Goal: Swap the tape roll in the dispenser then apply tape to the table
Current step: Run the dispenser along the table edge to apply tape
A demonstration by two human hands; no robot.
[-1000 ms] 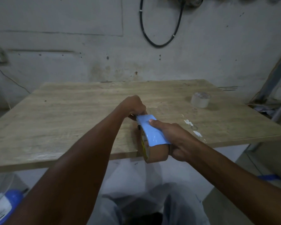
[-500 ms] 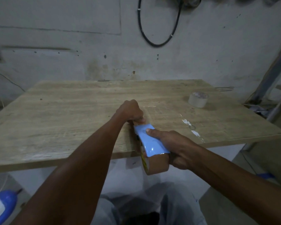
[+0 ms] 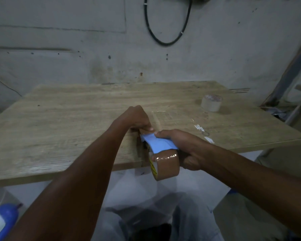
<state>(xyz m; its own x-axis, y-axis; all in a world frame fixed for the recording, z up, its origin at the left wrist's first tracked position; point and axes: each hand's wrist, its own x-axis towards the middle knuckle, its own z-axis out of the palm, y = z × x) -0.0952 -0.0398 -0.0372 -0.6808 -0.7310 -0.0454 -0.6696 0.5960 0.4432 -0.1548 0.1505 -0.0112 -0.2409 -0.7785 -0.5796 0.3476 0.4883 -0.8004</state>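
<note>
A blue tape dispenser (image 3: 159, 144) loaded with a brown tape roll (image 3: 167, 164) hangs over the front edge of the wooden table (image 3: 68, 122). My right hand (image 3: 182, 146) grips the dispenser, its index finger lying along the blue top. My left hand (image 3: 137, 119) is closed at the dispenser's front end on the tabletop, pinching the brown tape end there. A strip of clear tape (image 3: 159, 119) lies on the table just beyond my hands. A clear tape roll (image 3: 211, 102) stands at the table's right rear.
White scraps (image 3: 204, 133) are stuck on the table near its right front edge. A blue bottle (image 3: 2, 221) stands on the floor at lower left. A black cable (image 3: 167, 23) loops on the grey wall behind. My knees are under the table edge.
The dispenser has been pulled toward me, and the roll now hangs lower past the table edge. My left hand stays closed at its front end.
</note>
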